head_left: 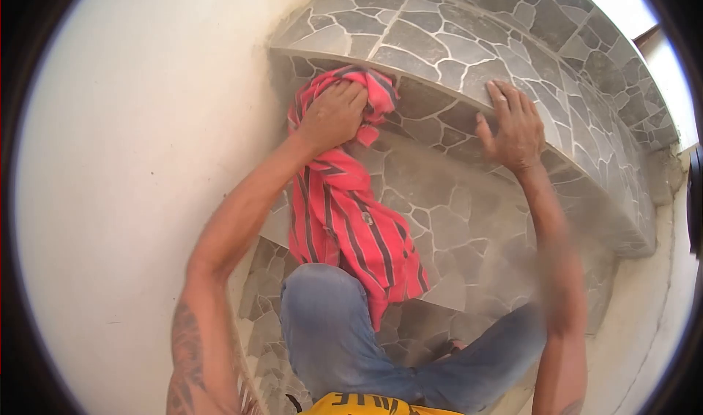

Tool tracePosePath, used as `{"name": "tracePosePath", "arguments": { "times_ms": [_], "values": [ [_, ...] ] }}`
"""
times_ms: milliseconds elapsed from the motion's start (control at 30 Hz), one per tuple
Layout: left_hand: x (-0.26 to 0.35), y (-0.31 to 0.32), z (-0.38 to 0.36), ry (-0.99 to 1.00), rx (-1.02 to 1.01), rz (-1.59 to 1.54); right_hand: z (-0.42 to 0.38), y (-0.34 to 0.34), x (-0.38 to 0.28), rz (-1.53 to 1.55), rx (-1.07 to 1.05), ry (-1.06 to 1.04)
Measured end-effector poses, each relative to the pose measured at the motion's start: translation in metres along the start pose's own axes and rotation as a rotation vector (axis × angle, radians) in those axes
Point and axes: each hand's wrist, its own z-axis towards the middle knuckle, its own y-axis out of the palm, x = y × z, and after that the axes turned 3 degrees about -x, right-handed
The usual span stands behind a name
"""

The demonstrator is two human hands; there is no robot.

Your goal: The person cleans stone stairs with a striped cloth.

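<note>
Head: left hand (333,113) bunches striped cloth (344,217), step edge (439,86)

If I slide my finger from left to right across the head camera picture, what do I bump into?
White wall → left hand gripping the red striped cloth → right hand flat on the stone step edge.

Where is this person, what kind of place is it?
Probably a staircase at a house, maybe outdoors. The stone-tiled steps curve beside a plain white wall. The left hand presses a red striped cloth to a step; the right hand rests on its edge.
</note>
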Motion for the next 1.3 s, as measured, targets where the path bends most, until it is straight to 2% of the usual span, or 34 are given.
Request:
{"name": "tracePosePath", "arguments": {
  "times_ms": [33, 133, 233, 333, 433, 533, 633, 733, 833, 933, 1033, 1100, 1200, 1300],
  "values": [
    [0.001, -0.002, -0.002, -0.038, 0.036, 0.092, 0.000, 0.001, -0.001, 0.005, -0.005, 0.011],
    [0.023, 0.080, -0.037, -0.048, 0.066, -0.124, 0.001, 0.002, 0.001, -0.007, 0.014, -0.004],
    [0.019, 0.053, -0.027, 0.022, 0.096, -0.125, 0.001, -0.004, -0.003, -0.013, 0.004, -0.001],
    [0.020, 0.011, -0.001, -0.322, 0.131, -0.075, 0.001, -0.002, -0.001, -0.021, 0.004, 0.021],
    [0.024, 0.023, 0.010, -0.366, 0.173, 0.148, 0.001, 0.001, -0.003, -0.010, -0.011, 0.015],
    [0.048, 0.086, -0.031, -0.262, 0.092, -0.137, 0.002, 0.000, -0.002, -0.022, 0.006, 0.011],
    [0.047, 0.063, -0.022, -0.297, 0.043, -0.247, 0.003, -0.002, -0.004, -0.017, 0.009, -0.002],
    [0.036, 0.018, 0.014, -0.502, 0.255, -0.198, 0.000, 0.000, 0.000, -0.036, 0.001, 0.006],
    [0.036, 0.010, 0.024, -0.543, 0.297, -0.186, 0.002, 0.002, -0.002, -0.034, -0.022, 0.018],
    [0.054, 0.082, -0.032, -0.354, 0.051, -0.234, 0.001, 0.002, -0.002, -0.006, 0.013, -0.002],
    [0.062, 0.057, -0.007, -0.494, 0.025, -0.239, 0.002, -0.002, -0.002, -0.021, 0.002, -0.007],
    [0.047, 0.028, 0.022, -0.572, 0.111, -0.196, 0.005, -0.001, 0.002, -0.036, 0.014, -0.001],
    [0.038, -0.001, 0.038, -0.555, 0.412, -0.179, -0.001, 0.004, -0.006, -0.007, -0.019, 0.016],
    [0.056, 0.084, -0.011, -0.479, 0.100, -0.185, 0.000, 0.001, 0.001, -0.027, -0.005, 0.012]
  ]
}}
